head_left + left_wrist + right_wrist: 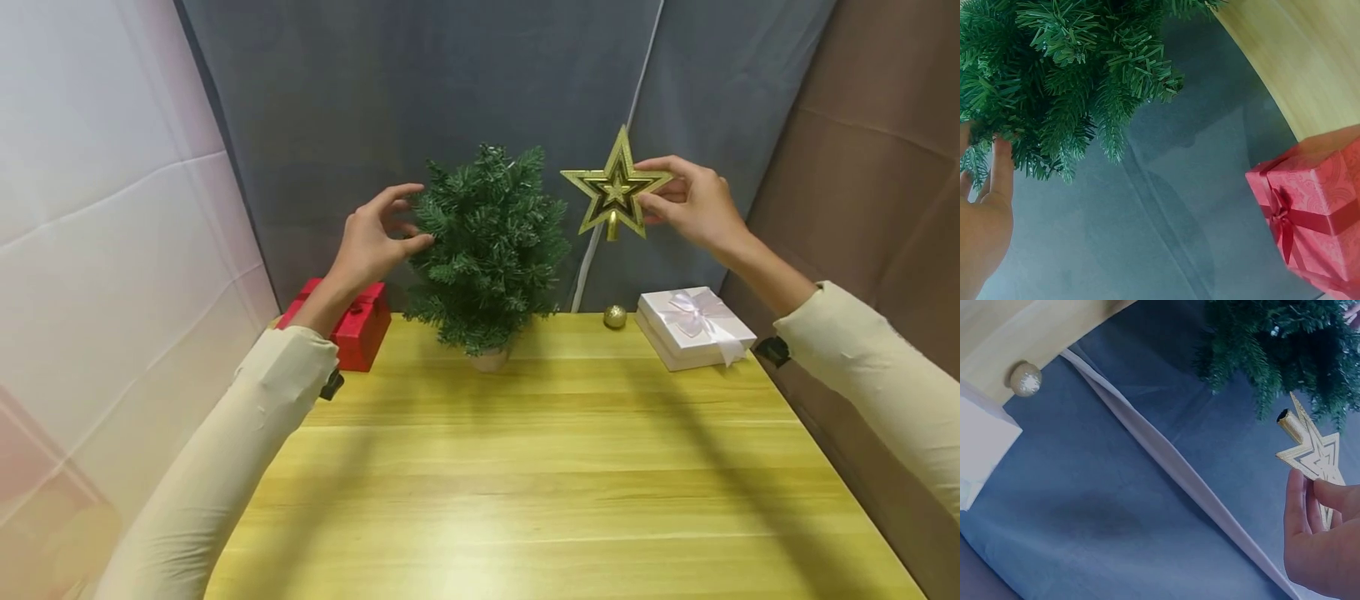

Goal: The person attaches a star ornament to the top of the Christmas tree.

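A small green artificial Christmas tree [491, 242] stands upright at the back of the table, its pale base [489, 360] partly under the lowest branches. At its left side is my left hand [372, 233], thumb and forefinger apart, the fingertips among the outer needles; in the left wrist view the needles partly hide these fingers [1002, 169]. My right hand [697, 200] pinches a gold star tree topper [617, 190] by its right-hand points, in the air to the right of the tree. The star's short tube [1293, 427] points down in the head view, its open end visible in the right wrist view.
A red gift box [363, 333] with a ribbon sits at the back left, partly behind my left forearm. To the tree's right are a gold ball ornament [615, 317] and a white gift box [693, 325] with a bow. Grey curtain [337, 100] hangs behind the wooden table [525, 467].
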`<control>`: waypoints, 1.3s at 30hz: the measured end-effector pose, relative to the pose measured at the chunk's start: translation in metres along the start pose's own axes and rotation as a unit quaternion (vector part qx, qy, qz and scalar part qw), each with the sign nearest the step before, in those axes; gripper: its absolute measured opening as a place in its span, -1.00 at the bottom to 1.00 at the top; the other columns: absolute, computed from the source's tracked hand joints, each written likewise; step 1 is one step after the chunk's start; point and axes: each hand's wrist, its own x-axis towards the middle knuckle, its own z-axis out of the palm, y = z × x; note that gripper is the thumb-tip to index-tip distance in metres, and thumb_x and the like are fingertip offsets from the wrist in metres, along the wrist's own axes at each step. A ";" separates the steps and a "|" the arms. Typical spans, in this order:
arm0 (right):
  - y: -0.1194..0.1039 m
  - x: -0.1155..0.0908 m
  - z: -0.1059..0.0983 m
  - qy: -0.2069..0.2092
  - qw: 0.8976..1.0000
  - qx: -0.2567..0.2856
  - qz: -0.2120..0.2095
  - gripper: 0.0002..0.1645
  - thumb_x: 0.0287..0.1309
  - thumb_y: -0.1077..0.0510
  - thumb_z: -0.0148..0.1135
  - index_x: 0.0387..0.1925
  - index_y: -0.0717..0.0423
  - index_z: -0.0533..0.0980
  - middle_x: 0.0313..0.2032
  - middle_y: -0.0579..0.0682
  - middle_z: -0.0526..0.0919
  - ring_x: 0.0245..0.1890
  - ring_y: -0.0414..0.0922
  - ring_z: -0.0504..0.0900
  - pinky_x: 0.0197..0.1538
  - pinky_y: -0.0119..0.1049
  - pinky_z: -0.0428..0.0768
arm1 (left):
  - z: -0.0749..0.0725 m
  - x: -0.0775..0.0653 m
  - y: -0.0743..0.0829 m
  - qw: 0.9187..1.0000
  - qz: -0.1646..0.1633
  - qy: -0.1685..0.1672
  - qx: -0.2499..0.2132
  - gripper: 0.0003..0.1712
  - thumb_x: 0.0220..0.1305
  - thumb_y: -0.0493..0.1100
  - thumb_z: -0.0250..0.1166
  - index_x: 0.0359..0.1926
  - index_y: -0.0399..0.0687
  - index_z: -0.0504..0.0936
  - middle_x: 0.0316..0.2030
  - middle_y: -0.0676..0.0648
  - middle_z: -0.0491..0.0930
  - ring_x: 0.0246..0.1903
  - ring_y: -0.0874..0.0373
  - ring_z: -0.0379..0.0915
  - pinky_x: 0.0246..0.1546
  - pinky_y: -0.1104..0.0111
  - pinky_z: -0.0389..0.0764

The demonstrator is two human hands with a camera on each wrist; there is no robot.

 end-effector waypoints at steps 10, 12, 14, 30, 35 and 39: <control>-0.023 0.024 -0.002 0.028 0.999 0.030 -0.018 -0.44 0.32 0.37 0.34 0.33 0.11 0.55 -0.32 -0.22 0.75 -0.36 -0.37 0.76 -0.26 -0.49 0.69 | -0.002 0.001 0.003 1.000 0.001 0.004 0.006 -0.20 0.28 -0.19 0.52 0.49 0.23 0.44 0.38 -0.13 0.48 0.00 0.03 0.68 -0.09 0.09 0.66; -0.029 0.028 -0.003 0.033 0.999 0.032 -0.020 -0.44 0.32 0.38 0.34 0.32 0.10 0.55 -0.32 -0.22 0.75 -0.36 -0.37 0.75 -0.25 -0.48 0.69 | -0.002 0.002 0.004 1.000 0.002 0.005 0.007 -0.20 0.28 -0.19 0.52 0.49 0.23 0.44 0.38 -0.12 0.49 0.00 0.04 0.68 -0.11 0.11 0.66; -0.034 0.032 -0.002 0.035 0.999 0.032 -0.021 -0.44 0.32 0.37 0.34 0.32 0.08 0.56 -0.31 -0.22 0.75 -0.35 -0.37 0.75 -0.24 -0.47 0.70 | -0.002 0.002 0.004 1.000 0.002 0.006 0.009 -0.20 0.28 -0.19 0.52 0.48 0.24 0.45 0.37 -0.12 0.50 -0.01 0.04 0.68 -0.13 0.13 0.66; -0.070 0.052 0.002 0.043 0.998 -0.014 -0.050 -0.44 0.40 0.21 0.31 0.37 -0.15 0.53 -0.18 -0.13 0.73 -0.28 -0.26 0.74 -0.12 -0.49 0.67 | 0.000 0.000 0.003 1.000 0.002 0.008 0.010 -0.20 0.26 -0.19 0.53 0.48 0.24 0.46 0.35 -0.12 0.51 -0.04 0.05 0.69 -0.19 0.20 0.64; -0.078 0.060 0.010 0.043 0.997 -0.014 -0.058 -0.43 0.41 0.19 0.30 0.39 -0.15 0.51 -0.18 -0.11 0.74 -0.30 -0.29 0.73 -0.09 -0.46 0.67 | 0.001 -0.001 0.003 1.000 0.005 0.009 0.003 -0.20 0.25 -0.21 0.53 0.47 0.21 0.47 0.34 -0.14 0.51 -0.06 0.06 0.69 -0.21 0.21 0.64; -0.084 0.066 0.018 0.045 0.997 -0.017 -0.068 -0.43 0.42 0.20 0.28 0.40 -0.14 0.50 -0.12 -0.02 0.74 -0.25 -0.30 0.72 -0.05 -0.44 0.68 | 0.002 -0.002 0.002 1.000 0.005 0.009 -0.003 -0.21 0.25 -0.21 0.53 0.47 0.24 0.47 0.34 -0.14 0.52 -0.07 0.07 0.69 -0.19 0.18 0.64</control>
